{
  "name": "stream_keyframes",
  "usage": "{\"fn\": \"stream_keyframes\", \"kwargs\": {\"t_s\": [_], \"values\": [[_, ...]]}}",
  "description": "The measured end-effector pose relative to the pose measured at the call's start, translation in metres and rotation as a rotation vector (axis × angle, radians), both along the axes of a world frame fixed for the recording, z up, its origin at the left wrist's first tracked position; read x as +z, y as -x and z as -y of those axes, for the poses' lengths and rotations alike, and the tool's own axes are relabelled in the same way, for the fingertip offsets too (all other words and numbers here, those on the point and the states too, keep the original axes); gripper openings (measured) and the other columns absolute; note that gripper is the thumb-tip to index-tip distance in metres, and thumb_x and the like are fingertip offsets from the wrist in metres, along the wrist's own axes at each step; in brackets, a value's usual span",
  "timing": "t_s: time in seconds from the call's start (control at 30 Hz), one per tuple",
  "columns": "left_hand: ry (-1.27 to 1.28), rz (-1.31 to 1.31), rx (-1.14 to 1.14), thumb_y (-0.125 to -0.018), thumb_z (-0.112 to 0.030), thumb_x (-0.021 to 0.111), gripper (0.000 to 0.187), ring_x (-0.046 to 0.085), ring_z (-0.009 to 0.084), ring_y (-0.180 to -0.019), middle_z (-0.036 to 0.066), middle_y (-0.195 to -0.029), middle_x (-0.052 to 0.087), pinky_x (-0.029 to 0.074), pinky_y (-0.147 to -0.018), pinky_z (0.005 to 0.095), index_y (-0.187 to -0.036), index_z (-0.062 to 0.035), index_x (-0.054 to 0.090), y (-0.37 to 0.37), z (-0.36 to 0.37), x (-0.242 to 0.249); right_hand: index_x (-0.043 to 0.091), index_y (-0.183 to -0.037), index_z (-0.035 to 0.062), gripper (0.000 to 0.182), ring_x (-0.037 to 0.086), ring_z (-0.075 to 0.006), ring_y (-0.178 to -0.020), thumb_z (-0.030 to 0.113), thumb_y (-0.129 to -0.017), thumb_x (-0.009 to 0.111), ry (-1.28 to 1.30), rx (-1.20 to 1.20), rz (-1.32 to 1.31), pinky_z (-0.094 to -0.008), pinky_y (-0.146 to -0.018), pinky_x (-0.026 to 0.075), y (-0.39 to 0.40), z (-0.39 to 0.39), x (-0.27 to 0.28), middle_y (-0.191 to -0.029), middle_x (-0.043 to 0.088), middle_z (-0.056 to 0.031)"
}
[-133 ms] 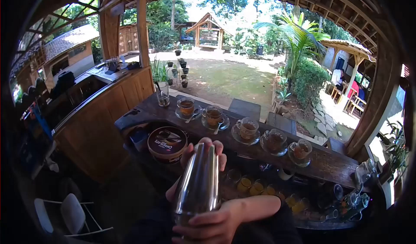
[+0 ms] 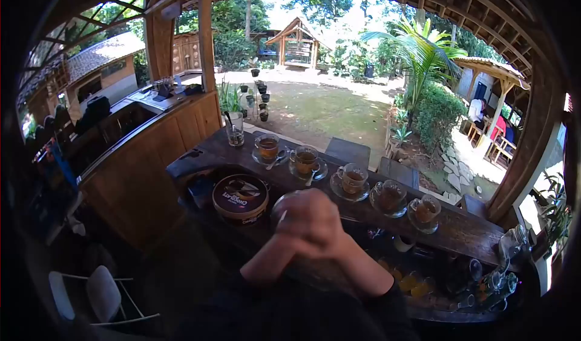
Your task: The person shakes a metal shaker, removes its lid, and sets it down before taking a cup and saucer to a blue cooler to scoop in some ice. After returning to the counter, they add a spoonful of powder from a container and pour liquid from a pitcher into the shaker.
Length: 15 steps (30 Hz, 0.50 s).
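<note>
My right hand (image 2: 322, 217) and my left hand (image 2: 292, 237) are pressed close together in front of the counter, blurred by motion. Both are closed around a metal shaker (image 2: 279, 206), of which only a small shiny part shows at the left of the fingers; the rest is hidden. Just beyond them, several glass cups of amber drink, such as the middle cup (image 2: 352, 179), stand on saucers along the wooden counter (image 2: 457, 235). Left of my hands is a round chocolate tub (image 2: 241, 197).
A tall glass (image 2: 235, 130) stands at the counter's left end. Glasses of yellow drink (image 2: 422, 288) are on the lower shelf, with glassware (image 2: 497, 280) at right. A white chair (image 2: 103, 294) is at lower left. Seated people (image 2: 477, 109) are far right.
The shaker has tipped from upright-looking to mostly hidden behind my hands. My right hand has risen, and both hands now appear close together. The view has shifted slightly.
</note>
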<state>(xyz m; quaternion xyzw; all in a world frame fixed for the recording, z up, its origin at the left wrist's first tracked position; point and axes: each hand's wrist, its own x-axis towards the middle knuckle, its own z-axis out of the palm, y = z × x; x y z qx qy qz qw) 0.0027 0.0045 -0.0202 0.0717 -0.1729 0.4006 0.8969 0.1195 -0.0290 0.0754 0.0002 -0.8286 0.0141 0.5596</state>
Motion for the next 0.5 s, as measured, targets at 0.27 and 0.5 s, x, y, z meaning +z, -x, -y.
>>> {"fn": "stream_keyframes", "kwargs": {"t_s": [0.27, 0.5], "values": [[-0.537, 0.198, 0.145, -0.096, -0.044, 0.034, 0.044, 0.045, 0.0466, -0.104, 0.015, -0.125, 0.036, 0.05, -0.081, 0.0515, -0.127, -0.0164, 0.047, -0.015, 0.006, 0.0, 0.065, -0.099, 0.0188, 0.022, 0.06, -0.0227, -0.098, 0.016, -0.078, 0.06, -0.38, 0.193, 0.392, -0.036, -0.078, 0.051, -0.009, 0.083, 0.004, -0.106, 0.062, -0.0046], [0.088, -0.016, 0.039, -0.095, -0.043, 0.038, 0.04, 0.056, 0.0346, -0.089, 0.014, -0.111, 0.051, 0.054, -0.063, 0.0423, -0.117, -0.013, 0.053, -0.017, 0.025, -0.081, 0.065, -0.09, 0.0057, 0.025, 0.064, -0.0274, -0.092, 0.008, -0.067, 0.073, 0.699, -0.091, -0.191, -0.0344, -0.078, 0.05, 0.005, -0.024, -0.023, -0.102, 0.064, -0.0142]]}}
